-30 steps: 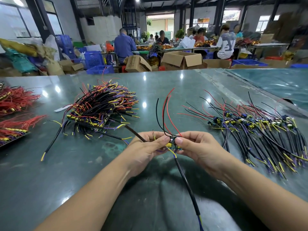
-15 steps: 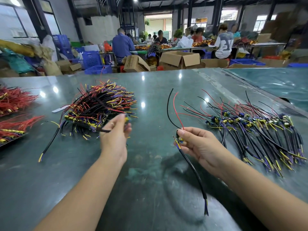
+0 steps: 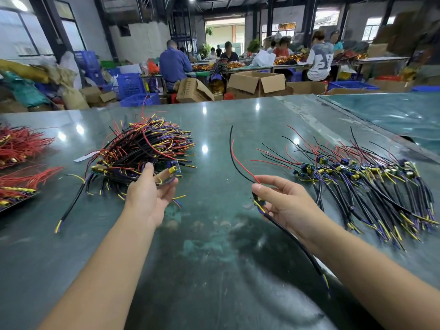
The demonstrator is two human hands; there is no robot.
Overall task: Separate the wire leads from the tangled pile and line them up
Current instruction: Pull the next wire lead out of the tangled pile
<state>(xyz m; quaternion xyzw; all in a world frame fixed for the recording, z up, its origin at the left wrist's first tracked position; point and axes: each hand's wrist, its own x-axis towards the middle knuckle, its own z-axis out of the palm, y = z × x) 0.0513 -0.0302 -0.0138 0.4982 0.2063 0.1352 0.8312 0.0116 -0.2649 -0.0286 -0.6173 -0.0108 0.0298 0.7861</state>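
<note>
Fingers of the right hand (image 3: pixel 283 201) pinch one wire lead (image 3: pixel 289 231) at its small component; its black cable hangs toward the person. Left hand (image 3: pixel 148 195), fingers loosely spread, touches the near edge of the tangled pile (image 3: pixel 142 151). Sorted leads (image 3: pixel 371 186) lie in a row on the green table (image 3: pixel 214 258), right of the held lead.

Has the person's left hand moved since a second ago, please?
Yes. The left hand left the right hand and the single black-sheathed wire lead it holds, going left and away to the tangled multicoloured wire pile, now touching its near edge.
</note>
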